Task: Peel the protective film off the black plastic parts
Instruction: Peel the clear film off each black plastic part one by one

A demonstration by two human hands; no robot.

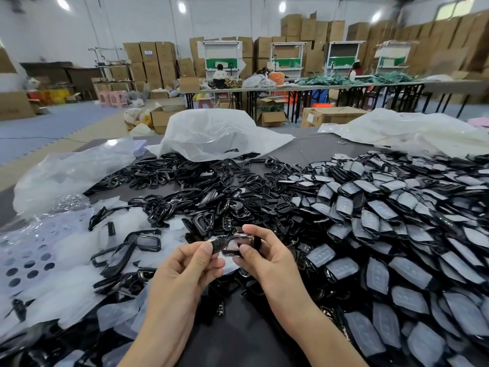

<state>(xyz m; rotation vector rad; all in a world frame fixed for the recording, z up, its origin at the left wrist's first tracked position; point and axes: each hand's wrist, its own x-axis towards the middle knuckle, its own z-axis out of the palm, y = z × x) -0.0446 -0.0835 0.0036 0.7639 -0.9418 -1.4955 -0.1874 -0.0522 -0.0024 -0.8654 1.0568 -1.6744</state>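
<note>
Left hand (185,268): thumb and forefinger curled together, pinching the left end of the black plastic part (234,246); the other fingers lie loosely curled below the pinch.
Right hand (267,258): thumb on the near face, forefinger hooked over the top edge; it grips the right side of the same part.
Held part: a small rectangular frame with a glossy window, caught between the fingertips of both hands and lifted clear of the table (304,152); a dark flap stands out at the left fingertips; whether that flap is film or plastic I cannot tell.
Film-covered parts (383,221): a deep heap to the right of the right fingers, each piece with a pale grey sheet on its face; the nearest ones lie just beside the right knuckles.
Bare frames (185,186): shiny black, spread beyond the fingertips and on to the left of them; a few lie just beside the left fingers.
Peeled film (66,274): pale translucent sheets piled to the left of the left fingers, some with round holes; loose frames rest on them.
White bag (219,133): crumpled, well beyond the fingertips, past the bare frames.
</note>
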